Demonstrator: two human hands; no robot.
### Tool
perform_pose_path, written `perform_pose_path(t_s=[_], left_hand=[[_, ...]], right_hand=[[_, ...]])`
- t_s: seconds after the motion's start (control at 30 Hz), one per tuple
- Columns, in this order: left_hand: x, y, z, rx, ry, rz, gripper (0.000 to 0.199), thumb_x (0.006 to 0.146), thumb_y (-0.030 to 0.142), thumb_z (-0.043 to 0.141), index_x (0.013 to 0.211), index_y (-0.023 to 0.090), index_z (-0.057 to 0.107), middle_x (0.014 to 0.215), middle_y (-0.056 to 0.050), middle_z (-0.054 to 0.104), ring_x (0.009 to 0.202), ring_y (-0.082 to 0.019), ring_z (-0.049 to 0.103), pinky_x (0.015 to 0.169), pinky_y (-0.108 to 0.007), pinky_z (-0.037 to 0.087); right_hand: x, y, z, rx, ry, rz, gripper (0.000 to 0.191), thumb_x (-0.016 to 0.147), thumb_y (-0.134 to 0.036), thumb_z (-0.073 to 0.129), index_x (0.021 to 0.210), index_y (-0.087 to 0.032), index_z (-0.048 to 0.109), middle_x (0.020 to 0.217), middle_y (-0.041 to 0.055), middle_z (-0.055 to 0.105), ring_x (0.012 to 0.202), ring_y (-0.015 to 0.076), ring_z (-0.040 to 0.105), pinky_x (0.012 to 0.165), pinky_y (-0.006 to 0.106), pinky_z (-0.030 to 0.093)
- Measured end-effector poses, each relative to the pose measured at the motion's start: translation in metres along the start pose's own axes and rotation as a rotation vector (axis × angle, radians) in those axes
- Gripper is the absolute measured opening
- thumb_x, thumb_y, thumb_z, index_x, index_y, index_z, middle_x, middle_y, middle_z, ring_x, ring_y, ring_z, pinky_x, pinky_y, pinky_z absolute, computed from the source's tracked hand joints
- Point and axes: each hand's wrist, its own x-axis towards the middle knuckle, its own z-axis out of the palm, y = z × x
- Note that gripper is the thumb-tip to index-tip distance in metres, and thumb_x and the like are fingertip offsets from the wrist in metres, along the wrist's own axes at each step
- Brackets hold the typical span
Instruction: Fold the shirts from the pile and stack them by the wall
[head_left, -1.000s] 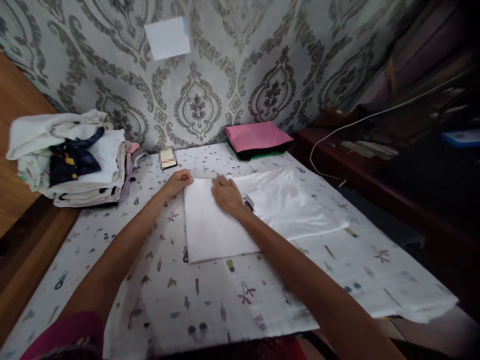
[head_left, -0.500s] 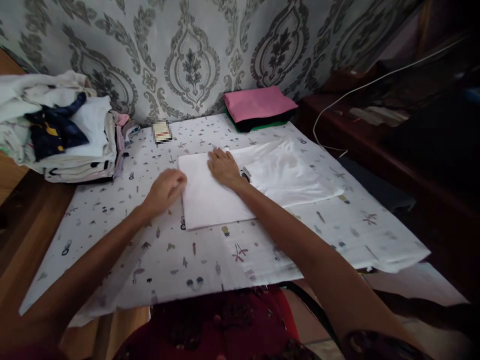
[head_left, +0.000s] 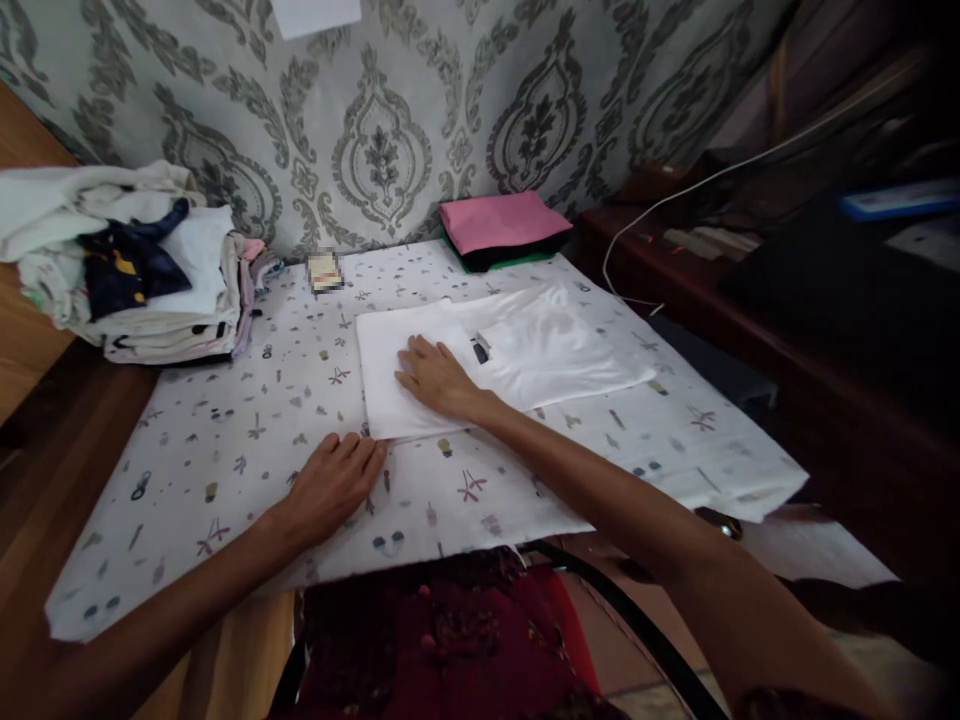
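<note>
A white T-shirt (head_left: 570,340) lies partly folded on the table, its left part a flat, smooth panel and its right part more wrinkled. A small dark label shows near its middle. My right hand (head_left: 436,378) rests flat on the folded panel with its fingers spread. At the panel's near left corner is my left hand (head_left: 337,480), its fingers curled together on the shirt's edge; the fingertips are partly hidden.
A patterned white cloth (head_left: 300,400) covers the table. On the left stands a tall pile of folded clothes (head_left: 172,290). A pink folded cloth (head_left: 506,222) tops a small stack at the back, right of a small blurred box (head_left: 325,271). A white cable (head_left: 675,200) runs along the right.
My left hand has moved from the shirt's left edge toward me, down to the near corner. My right hand has slid slightly nearer on the panel. The view has shifted a little.
</note>
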Motion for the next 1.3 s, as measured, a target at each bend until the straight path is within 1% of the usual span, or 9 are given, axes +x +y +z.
perform_pose_path(t_s=[0.23,0.37,0.47,0.57,0.7,0.77,0.83,1.0,1.3], left_hand=[[0.009,0.015,-0.004,0.093,-0.069,-0.123,0.029,0.085,0.001,0.05,0.107,0.011,0.065,0.078,-0.009,0.066,0.069,-0.025,0.063,0.06,-0.036,0.045],[0.0,0.017,-0.007,0.057,-0.078,-0.12,0.034,0.082,0.001,0.051,0.112,0.013,0.063,0.077,-0.008,0.068,0.068,-0.025,0.065,0.059,-0.034,0.046],[-0.01,0.005,-0.01,-0.208,-0.137,-0.129,0.025,0.084,0.005,0.052,0.102,0.019,0.063,0.078,-0.006,0.07,0.068,-0.022,0.066,0.059,-0.031,0.044],[-0.009,-0.028,-0.007,-0.675,-0.18,-0.292,0.013,0.093,0.022,0.049,0.094,0.024,0.061,0.071,-0.001,0.069,0.062,-0.018,0.063,0.056,-0.028,0.042],[0.025,-0.086,0.014,-1.349,-0.158,-0.838,0.012,0.082,0.032,0.064,0.088,0.021,0.062,0.065,0.0,0.066,0.057,-0.016,0.061,0.048,-0.023,0.04],[0.053,-0.109,0.027,-1.53,-0.072,-1.12,0.014,0.076,0.028,0.069,0.082,0.019,0.061,0.068,-0.002,0.067,0.058,-0.015,0.062,0.047,-0.022,0.042],[0.082,-0.124,0.038,-1.572,0.012,-1.251,0.013,0.075,0.025,0.069,0.077,0.017,0.059,0.068,-0.002,0.067,0.055,-0.013,0.062,0.047,-0.02,0.044],[0.139,-0.139,0.051,-1.519,0.053,-1.301,0.02,0.07,0.02,0.072,0.063,0.018,0.053,0.05,0.0,0.057,0.04,-0.012,0.053,0.037,-0.017,0.026],[0.164,-0.158,0.047,-1.566,0.087,-1.268,0.027,0.051,0.013,0.075,0.051,0.017,0.049,0.036,0.004,0.044,0.032,-0.007,0.036,0.035,-0.017,0.017]], right_hand=[[-0.011,-0.004,0.016,-0.121,0.058,0.04,0.052,0.104,-0.04,0.032,0.148,-0.013,0.043,0.162,0.0158,0.032,0.152,0.0266,0.024,0.122,0.05,0.022],[-0.01,-0.002,0.016,-0.108,0.092,0.021,0.05,0.104,-0.039,0.035,0.146,-0.014,0.046,0.16,0.0166,0.035,0.15,0.0272,0.027,0.121,0.05,0.023],[-0.011,-0.003,0.01,-0.066,0.1,0.002,0.044,0.103,-0.034,0.04,0.14,-0.011,0.052,0.157,0.0188,0.04,0.148,0.0292,0.031,0.119,0.052,0.025],[-0.019,-0.015,-0.001,-0.045,0.159,-0.017,0.032,0.103,-0.024,0.041,0.123,-0.011,0.063,0.145,0.0195,0.052,0.138,0.0295,0.043,0.114,0.05,0.031],[-0.044,-0.05,-0.011,-0.039,0.085,-0.173,0.03,0.1,-0.038,0.052,0.104,-0.012,0.067,0.111,0.0166,0.066,0.109,0.028,0.058,0.091,0.042,0.048],[-0.057,-0.068,-0.01,-0.07,0.017,-0.249,0.041,0.092,-0.05,0.063,0.105,-0.011,0.066,0.105,0.0161,0.066,0.104,0.0297,0.059,0.083,0.041,0.052],[-0.066,-0.081,-0.006,-0.12,0.001,-0.255,0.044,0.088,-0.049,0.068,0.106,-0.009,0.065,0.103,0.0171,0.065,0.103,0.0316,0.059,0.079,0.042,0.053],[-0.066,-0.088,0.002,-0.232,0.039,-0.256,0.016,0.091,-0.009,0.055,0.102,-0.009,0.066,0.096,0.0159,0.068,0.095,0.0289,0.062,0.07,0.038,0.055],[-0.07,-0.073,-0.019,0.064,0.153,-0.063,0.014,0.088,-0.016,0.055,0.098,-0.015,0.065,0.093,0.01,0.072,0.086,0.0237,0.066,0.067,0.031,0.05]])
